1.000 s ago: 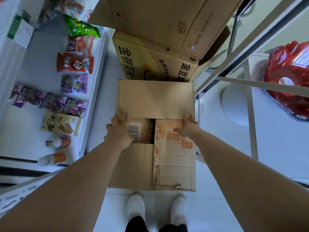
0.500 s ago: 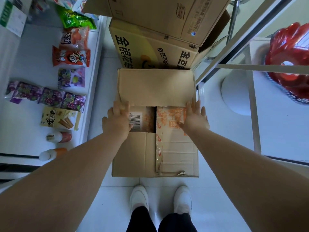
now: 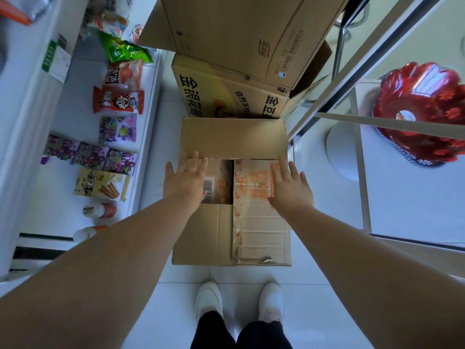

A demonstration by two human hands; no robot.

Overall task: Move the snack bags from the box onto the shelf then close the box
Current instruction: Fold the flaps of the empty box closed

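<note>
A brown cardboard box (image 3: 234, 235) stands on the floor in front of my feet, its flaps folded down over the top. My left hand (image 3: 186, 180) lies flat with straight fingers on the left inner flap, by a barcode label. My right hand (image 3: 289, 187) lies flat on the right flap with orange print. A narrow dark gap shows between the inner flaps. Several snack bags (image 3: 118, 102) lie in rows on the white shelf (image 3: 30, 197) at the left: green, red, purple and a yellow pack.
Two larger cardboard boxes (image 3: 234, 96) are stacked just behind the box. Two small bottles (image 3: 100, 210) lie on the shelf near its front. A white metal rack (image 3: 357, 122) with a red foil dish (image 3: 425, 109) stands at the right. My white shoes (image 3: 208, 298) are below the box.
Both hands went from curled fingers at the far flap's edge to lying flat and spread on the inner flaps. The far flap now lies down flat.
</note>
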